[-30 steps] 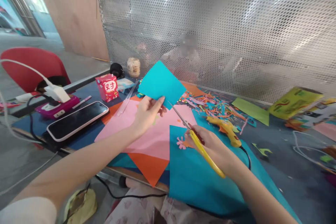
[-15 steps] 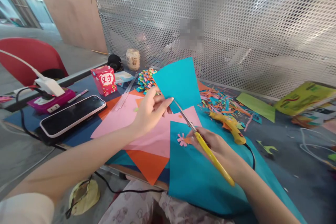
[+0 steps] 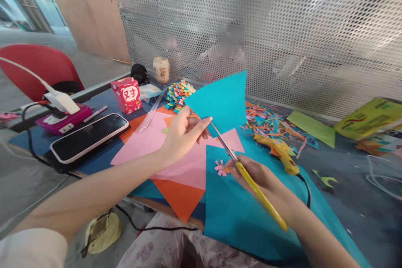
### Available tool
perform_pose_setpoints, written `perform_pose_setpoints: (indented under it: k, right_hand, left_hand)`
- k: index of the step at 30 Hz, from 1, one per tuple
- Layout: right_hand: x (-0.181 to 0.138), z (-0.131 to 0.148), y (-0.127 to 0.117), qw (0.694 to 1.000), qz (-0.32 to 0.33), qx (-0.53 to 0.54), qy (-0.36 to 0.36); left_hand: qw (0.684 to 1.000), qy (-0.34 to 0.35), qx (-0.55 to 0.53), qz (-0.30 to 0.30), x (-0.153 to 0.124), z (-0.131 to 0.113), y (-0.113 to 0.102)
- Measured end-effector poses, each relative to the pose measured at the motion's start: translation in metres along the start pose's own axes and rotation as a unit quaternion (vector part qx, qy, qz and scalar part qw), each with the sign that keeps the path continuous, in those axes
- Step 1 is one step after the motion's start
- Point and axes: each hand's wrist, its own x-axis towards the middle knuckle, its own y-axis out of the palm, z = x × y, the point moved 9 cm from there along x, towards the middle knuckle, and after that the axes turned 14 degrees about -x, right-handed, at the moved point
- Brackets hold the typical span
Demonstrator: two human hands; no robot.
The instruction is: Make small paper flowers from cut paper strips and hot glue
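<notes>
My left hand (image 3: 188, 132) pinches the lower left edge of a blue sheet of paper (image 3: 221, 98), which is raised and tilted above the table. In my right hand (image 3: 256, 178) is a pair of scissors (image 3: 254, 192) with yellow handles. Its blades point up and left and meet the paper's lower edge beside my left thumb. A small pink paper flower (image 3: 220, 168) shows just left of my right fingers, over a larger blue sheet (image 3: 232, 213). Under my left hand lie pink paper (image 3: 144, 146) and orange paper (image 3: 180, 197).
Paper scraps (image 3: 266, 119) and a yellow glue gun (image 3: 279, 153) lie to the right. Behind my left hand are a pile of coloured paper pieces (image 3: 179, 94) and a red box (image 3: 127, 95). A phone (image 3: 91, 138) and a purple power strip (image 3: 64, 121) sit at left.
The raised blue sheet has tilted, its right corner swinging right and its lower part rising. Both hands keep nearly the same places, and the whole view has shifted slightly.
</notes>
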Motion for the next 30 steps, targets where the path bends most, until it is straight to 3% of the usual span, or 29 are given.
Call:
perform_pose_setpoints:
  k: [16,30]
  right_hand:
    - [-0.002,-0.003,0.005,1.0,-0.001,0.018,-0.006]
    - [-0.002,-0.007,0.011,0.999,0.036,0.016,0.004]
  left_hand:
    - [1.0,0.01,-0.007,-0.015,-0.005,-0.005,0.002]
    - [1.0,0.004,-0.016,-0.017,-0.007,-0.007,0.005]
